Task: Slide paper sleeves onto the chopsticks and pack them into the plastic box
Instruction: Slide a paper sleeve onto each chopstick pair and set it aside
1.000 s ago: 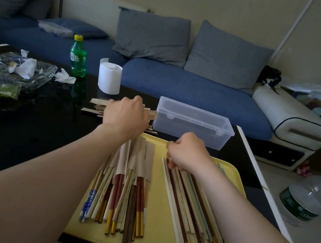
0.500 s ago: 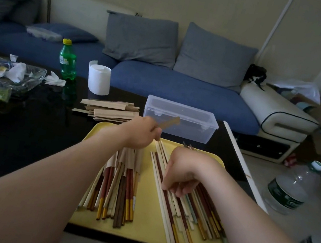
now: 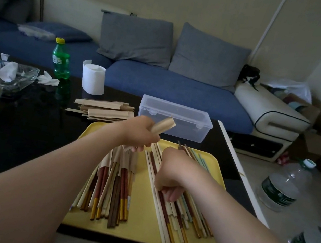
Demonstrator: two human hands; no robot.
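Left hand [image 3: 138, 135]: clenched round the lower part of one paper sleeve [image 3: 163, 124], whose open end points up toward the plastic box [image 3: 175, 118].

Right hand [image 3: 170, 172]: knuckles up, fingers [image 3: 171, 194] curled down onto the bare chopsticks [image 3: 179, 216] along the tray's right side. My wrist blocks the view, so I cannot tell whether one is pinched or only touched.

Sleeved chopsticks [image 3: 115, 179] lie in a loose heap at the left of the yellow tray [image 3: 138, 216]. Spare sleeves [image 3: 106, 109] are stacked on the table [image 3: 13, 138] beyond the tray's far left corner. The box stands past the tray's far edge, lid apparently down, nothing visible packed inside.

Risks, in my judgement:
- My grip may flatten the sleeve mouth, so a chopstick tip could snag or split the paper.
- Raking the bare pile could roll sticks over the tray's near edge, which sits at the table's near edge.
- The two heaps may mix.
- The lid needs opening before packing.

Writing: the labels on the green bottle [image 3: 61, 59] and the water bottle [image 3: 281, 185] are too small to read.
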